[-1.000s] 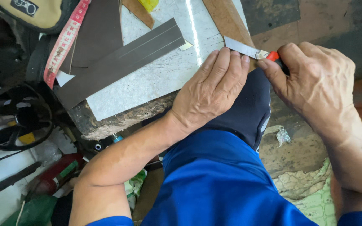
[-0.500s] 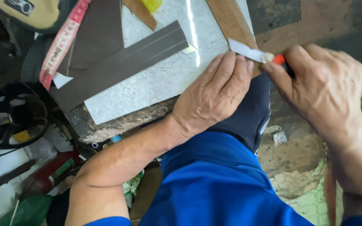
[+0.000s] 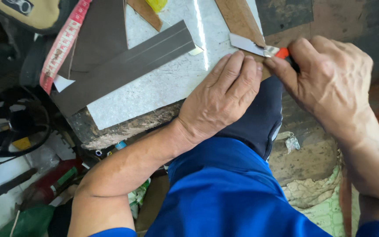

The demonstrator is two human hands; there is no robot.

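1. Gripping a red-handled knife (image 3: pixel 273 51), the right hand (image 3: pixel 325 83) sets its blade on the brown strip (image 3: pixel 242 22) at one o'clock
2. Flat, fingers spread, the left hand (image 3: pixel 222 98) pins that strip's lower end, holding nothing
3. Cutting looks under way; the next stroke calls for steady pressure, clear of the fingertips
4. Dark strips (image 3: pixel 123 66) lie at eleven o'clock on the pale worktop (image 3: pixel 163 87), a tape measure (image 3: pixel 62 44) beyond
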